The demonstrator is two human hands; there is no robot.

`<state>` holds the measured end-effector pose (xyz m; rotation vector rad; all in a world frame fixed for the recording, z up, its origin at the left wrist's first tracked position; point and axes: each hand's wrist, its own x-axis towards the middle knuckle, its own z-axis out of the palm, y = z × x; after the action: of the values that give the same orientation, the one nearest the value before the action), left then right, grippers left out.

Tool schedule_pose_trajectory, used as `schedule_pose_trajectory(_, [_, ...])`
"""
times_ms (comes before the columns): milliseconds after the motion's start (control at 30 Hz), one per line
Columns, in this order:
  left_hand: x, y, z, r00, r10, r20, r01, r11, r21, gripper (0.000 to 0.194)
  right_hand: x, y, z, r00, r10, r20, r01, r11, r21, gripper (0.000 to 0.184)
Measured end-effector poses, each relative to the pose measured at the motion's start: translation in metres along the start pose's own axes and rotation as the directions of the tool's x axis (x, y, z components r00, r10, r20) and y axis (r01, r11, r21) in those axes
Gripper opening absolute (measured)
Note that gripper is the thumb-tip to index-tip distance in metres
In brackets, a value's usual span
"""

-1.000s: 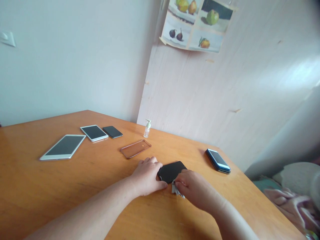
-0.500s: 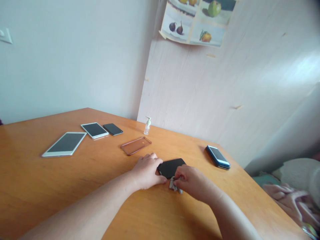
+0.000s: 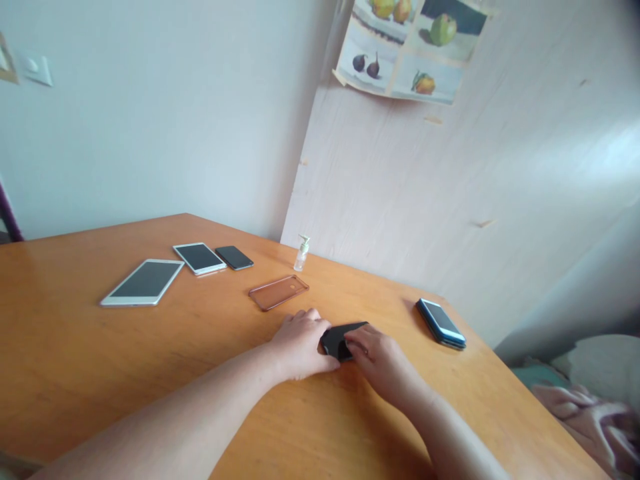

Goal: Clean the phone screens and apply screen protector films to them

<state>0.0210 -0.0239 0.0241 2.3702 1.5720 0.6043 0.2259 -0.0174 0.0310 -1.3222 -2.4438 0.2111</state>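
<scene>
A black smartphone (image 3: 334, 343) lies flat on the wooden table in front of me. My left hand (image 3: 301, 343) grips its left end, thumb on the near edge and fingers on the far edge. Over the right part of the screen, my right hand (image 3: 381, 357) is closed with its fingertips on the glass. The grey cloth seen in that hand a moment ago is now hidden under its fingers. A clear brownish phone case (image 3: 279, 293) lies just beyond my left hand. Behind it stands a small pump bottle (image 3: 301, 255).
At left on the table (image 3: 150, 360) lie a white tablet (image 3: 143, 283), a smaller white tablet (image 3: 200, 258) and a dark phone (image 3: 235, 257). Stacked phones (image 3: 441, 323) lie near the right edge. Fruit pictures (image 3: 413, 50) hang on the panel behind.
My right hand has moved from the phone's near edge up onto its screen, and the cloth has gone out of sight. My left hand keeps its hold. The view has shifted slightly.
</scene>
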Motion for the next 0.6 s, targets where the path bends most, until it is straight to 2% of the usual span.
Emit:
schedule_pose_trajectory(67, [0.0,0.0,0.001,1.0,0.002,-0.004,-0.002,1.0,-0.001,0.047,-0.001,-0.007,0.001,0.993,-0.116,0.033,0.116,0.993,0.008,0.03])
schedule_pose_trajectory(100, [0.0,-0.001,0.002,1.0,0.001,-0.004,-0.001,1.0,0.001,0.048,-0.001,-0.005,0.0,0.993,-0.114,0.04,0.115,0.993,-0.019,0.032])
schedule_pose_trajectory(133, [0.0,-0.001,0.002,1.0,-0.001,-0.001,0.001,1.0,0.006,0.048,-0.001,0.0,-0.001,0.996,-0.072,0.043,0.075,0.995,-0.062,0.032])
schedule_pose_trajectory(200, [0.001,-0.001,0.003,1.0,-0.005,0.001,0.005,1.0,0.014,0.049,0.001,0.014,-0.005,0.995,0.089,0.035,-0.082,0.98,-0.18,0.033])
schedule_pose_trajectory(267, [0.001,-0.001,0.005,1.0,-0.004,-0.015,0.004,1.0,0.015,0.052,0.002,0.026,-0.008,0.97,0.243,0.018,-0.228,0.931,-0.286,0.035])
schedule_pose_trajectory(300, [0.001,-0.001,0.006,1.0,-0.002,-0.029,0.003,1.0,0.014,0.055,0.002,0.029,-0.008,0.96,0.28,0.017,-0.261,0.914,-0.312,0.037])
schedule_pose_trajectory(367, [0.002,-0.002,0.009,0.999,-0.002,-0.054,0.003,1.0,0.011,0.061,0.001,0.024,-0.006,0.965,0.256,0.048,-0.232,0.928,-0.291,0.04])
schedule_pose_trajectory(500, [0.003,-0.004,0.015,0.996,-0.014,-0.089,0.014,1.0,0.008,0.07,-0.001,-0.001,0.004,0.982,0.024,0.187,-0.01,0.997,-0.074,0.045])
schedule_pose_trajectory(533, [0.003,-0.005,0.016,0.995,-0.015,-0.094,0.016,1.0,0.006,0.071,-0.001,-0.003,0.005,0.979,0.006,0.204,0.005,0.999,-0.051,0.046])
schedule_pose_trajectory(600, [0.003,-0.005,0.016,0.995,-0.013,-0.096,0.014,1.0,0.001,0.071,0.002,0.001,0.007,0.976,0.077,0.202,-0.063,0.995,-0.076,0.046])
